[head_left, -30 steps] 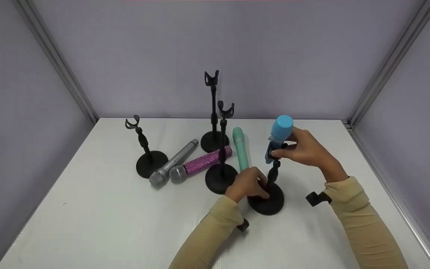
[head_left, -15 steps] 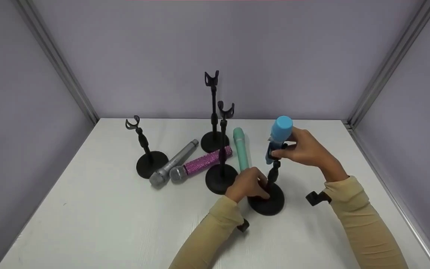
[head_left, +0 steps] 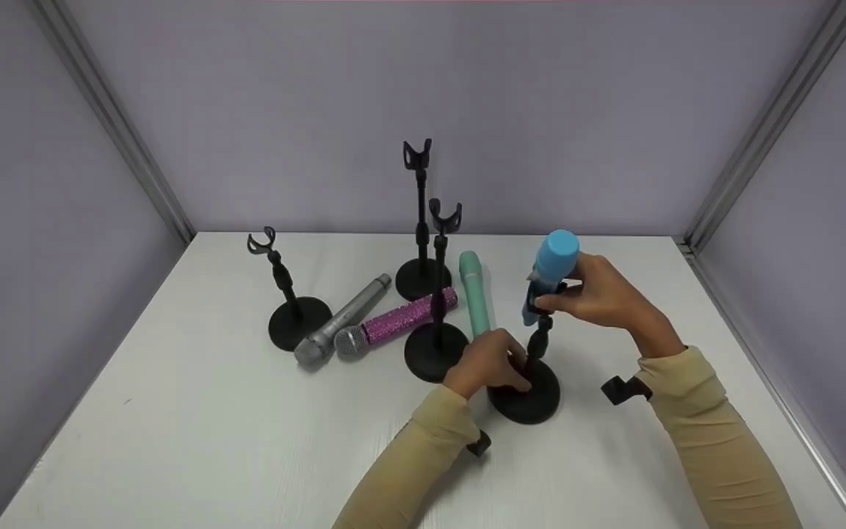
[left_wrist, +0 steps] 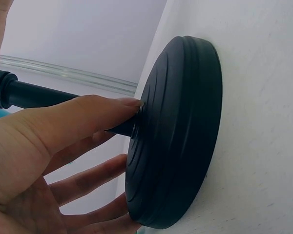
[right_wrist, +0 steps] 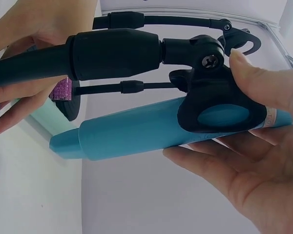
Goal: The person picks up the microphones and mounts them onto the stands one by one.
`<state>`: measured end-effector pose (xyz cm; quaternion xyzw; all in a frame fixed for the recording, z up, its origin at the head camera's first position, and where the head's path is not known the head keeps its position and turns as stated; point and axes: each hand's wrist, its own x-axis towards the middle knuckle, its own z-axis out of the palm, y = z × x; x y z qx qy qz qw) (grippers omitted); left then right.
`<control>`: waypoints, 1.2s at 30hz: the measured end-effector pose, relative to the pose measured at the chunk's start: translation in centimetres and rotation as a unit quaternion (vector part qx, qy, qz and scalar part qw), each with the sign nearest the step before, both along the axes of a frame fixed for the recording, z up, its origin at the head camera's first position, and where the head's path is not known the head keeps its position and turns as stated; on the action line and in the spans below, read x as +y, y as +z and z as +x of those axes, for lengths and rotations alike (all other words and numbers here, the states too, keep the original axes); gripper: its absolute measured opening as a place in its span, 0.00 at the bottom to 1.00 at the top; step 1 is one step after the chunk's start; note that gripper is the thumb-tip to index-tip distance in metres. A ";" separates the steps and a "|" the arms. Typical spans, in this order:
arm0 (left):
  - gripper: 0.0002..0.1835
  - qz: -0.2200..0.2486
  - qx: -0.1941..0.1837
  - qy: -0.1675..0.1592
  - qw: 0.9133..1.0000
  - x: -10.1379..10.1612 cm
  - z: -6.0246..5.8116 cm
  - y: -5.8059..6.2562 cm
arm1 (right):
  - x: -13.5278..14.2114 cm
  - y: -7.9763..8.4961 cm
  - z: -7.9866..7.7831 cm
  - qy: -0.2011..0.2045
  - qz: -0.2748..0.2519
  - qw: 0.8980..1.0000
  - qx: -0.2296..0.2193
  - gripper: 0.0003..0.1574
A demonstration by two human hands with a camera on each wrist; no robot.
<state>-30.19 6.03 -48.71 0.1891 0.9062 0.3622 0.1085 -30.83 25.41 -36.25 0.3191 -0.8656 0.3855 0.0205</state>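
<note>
A blue microphone (head_left: 557, 253) lies tilted in the black clip (right_wrist: 256, 114) of the nearest microphone stand, head end up. My right hand (head_left: 603, 292) grips it there. In the right wrist view, the thumb presses on the clip and the fingers (right_wrist: 205, 163) lie along the microphone's underside. My left hand (head_left: 487, 360) holds the foot of the same stand. The left wrist view shows the thumb against the pole's bottom and the other fingers spread on the round base (left_wrist: 178, 131). The base stands on the white table.
Left of the hands stand a middle stand (head_left: 434, 353), a tall back stand (head_left: 421, 220) and a short left stand (head_left: 298, 323), clips holding nothing. Among them lie a mint microphone (head_left: 474, 294), a glittery pink microphone (head_left: 397, 321) and a silver microphone (head_left: 346, 316). Panels enclose the table (head_left: 210, 441).
The blue microphone has shifted slightly down through the clip, its head end a little lower. Both hands have stayed almost where they were.
</note>
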 end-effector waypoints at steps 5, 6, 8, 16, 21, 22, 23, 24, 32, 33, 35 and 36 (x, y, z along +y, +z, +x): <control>0.13 -0.012 -0.009 0.008 1.000 0.0 0.0 0.2 | -0.2 -0.2 0.3 -0.020 0.010 1.000 -0.015 0.22; 0.13 -0.014 -0.013 0.010 1.000 0.0 -0.1 0.2 | -0.2 -0.1 0.4 -0.026 0.014 0.999 -0.019 0.23; 0.13 -0.015 -0.015 0.012 1.000 0.0 -0.1 0.3 | -0.3 -0.1 0.3 -0.024 0.014 1.000 -0.012 0.23; 0.11 -0.007 -0.014 0.007 1.000 0.0 -0.1 0.1 | -0.3 -0.2 0.3 -0.018 0.021 1.000 -0.013 0.23; 0.11 -0.009 -0.017 0.008 1.000 0.0 -0.1 0.0 | -0.4 -0.1 0.4 -0.020 0.024 0.999 -0.020 0.23; 0.11 -0.008 -0.018 0.008 1.000 0.0 -0.1 0.1 | -0.4 -0.1 0.4 -0.020 0.023 0.999 -0.023 0.23; 0.11 -0.008 -0.018 0.008 1.000 0.0 -0.1 0.1 | -0.4 0.0 0.4 -0.019 0.023 0.999 -0.024 0.23; 0.11 -0.007 -0.018 0.007 1.000 0.0 -0.1 0.1 | -0.4 0.0 0.4 -0.018 0.023 0.999 -0.025 0.22; 0.09 0.000 0.036 -0.028 0.999 -0.2 -0.3 -0.2 | -0.2 0.0 0.2 -0.018 0.015 0.998 -0.059 0.23; 0.09 0.002 0.036 -0.029 0.999 -0.2 -0.3 -0.2 | -0.2 -0.1 0.1 -0.017 0.012 0.998 -0.064 0.24; 0.09 0.003 0.037 -0.029 0.999 -0.1 -0.3 -0.2 | -0.1 -0.1 0.0 -0.015 0.006 0.997 -0.073 0.26; 0.09 0.003 0.037 -0.027 0.999 -0.1 -0.4 -0.2 | 0.0 -0.2 0.0 -0.014 0.001 0.997 -0.078 0.26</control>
